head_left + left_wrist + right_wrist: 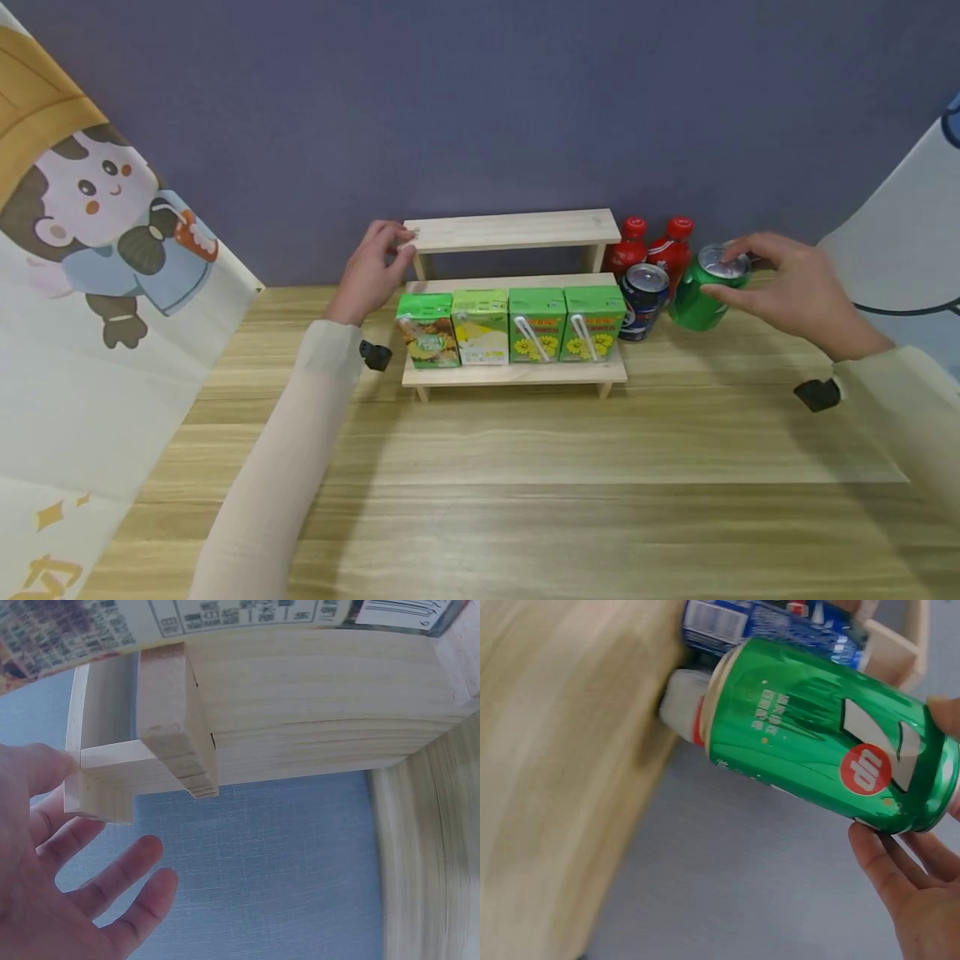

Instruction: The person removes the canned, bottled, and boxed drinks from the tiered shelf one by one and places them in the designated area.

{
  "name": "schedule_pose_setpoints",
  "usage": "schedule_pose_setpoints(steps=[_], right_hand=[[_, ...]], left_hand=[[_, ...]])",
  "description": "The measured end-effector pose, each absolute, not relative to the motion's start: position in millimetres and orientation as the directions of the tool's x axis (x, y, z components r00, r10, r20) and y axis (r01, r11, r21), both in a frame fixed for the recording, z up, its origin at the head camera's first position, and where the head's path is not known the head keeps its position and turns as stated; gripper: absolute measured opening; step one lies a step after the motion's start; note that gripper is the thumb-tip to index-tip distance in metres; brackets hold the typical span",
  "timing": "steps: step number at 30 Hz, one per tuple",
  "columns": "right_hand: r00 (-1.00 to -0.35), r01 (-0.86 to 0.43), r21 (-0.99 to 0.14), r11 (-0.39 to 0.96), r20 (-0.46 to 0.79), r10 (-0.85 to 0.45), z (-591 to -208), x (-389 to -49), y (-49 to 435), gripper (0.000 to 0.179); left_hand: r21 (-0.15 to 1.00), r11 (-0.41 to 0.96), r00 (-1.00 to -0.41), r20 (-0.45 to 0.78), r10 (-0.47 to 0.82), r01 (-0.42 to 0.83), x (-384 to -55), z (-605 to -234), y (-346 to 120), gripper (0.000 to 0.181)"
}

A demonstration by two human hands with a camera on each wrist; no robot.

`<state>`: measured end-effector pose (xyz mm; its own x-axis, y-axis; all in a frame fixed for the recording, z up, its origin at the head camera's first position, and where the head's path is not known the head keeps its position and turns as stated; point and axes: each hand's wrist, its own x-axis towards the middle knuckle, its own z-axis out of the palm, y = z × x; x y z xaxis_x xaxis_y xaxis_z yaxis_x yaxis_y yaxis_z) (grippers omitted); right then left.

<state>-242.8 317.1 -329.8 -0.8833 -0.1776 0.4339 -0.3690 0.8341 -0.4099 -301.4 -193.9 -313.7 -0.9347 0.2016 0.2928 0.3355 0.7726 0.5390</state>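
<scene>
My right hand (pixel 802 287) holds a green soda can (pixel 708 287) near its top, between thumb and fingers. In the right wrist view the can (pixel 821 739) is tilted, with a red round logo on its side, and its base overlaps the things behind it. At the left end of a two-tier wooden shelf (pixel 513 231), my left hand (pixel 375 271) pinches the upper board. The left wrist view shows the thumb on the board's end (pixel 73 784), while the other fingers spread below and behind it. Beside the shelf's right end stands a dark blue can (pixel 643 302), left of the green one.
Several drink cartons (pixel 480 327) stand in a row on the lower tier. Two red-capped bottles (pixel 672 247) are behind the cans, close to the dark back wall (pixel 480 108). The shelf stands on a wood-grain table (pixel 510 467). A cartoon panel (pixel 112 225) borders the left side.
</scene>
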Motion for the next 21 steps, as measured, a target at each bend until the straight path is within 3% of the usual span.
schedule_pose_setpoints(steps=[10,21], right_hand=[[-0.948,-0.271,-0.495,0.826,0.286,-0.140,-357.6,-257.2,319.8,0.051],[-0.940,-0.279,-0.463,0.841,0.310,-0.142,-369.2,-265.4,314.4,0.050]], left_hand=[[0.544,0.769,-0.934,0.294,0.201,0.336,-300.8,-313.1,-193.8,0.038],[0.541,0.770,-0.934,0.297,0.200,0.337,-300.0,-312.6,-193.5,0.037]])
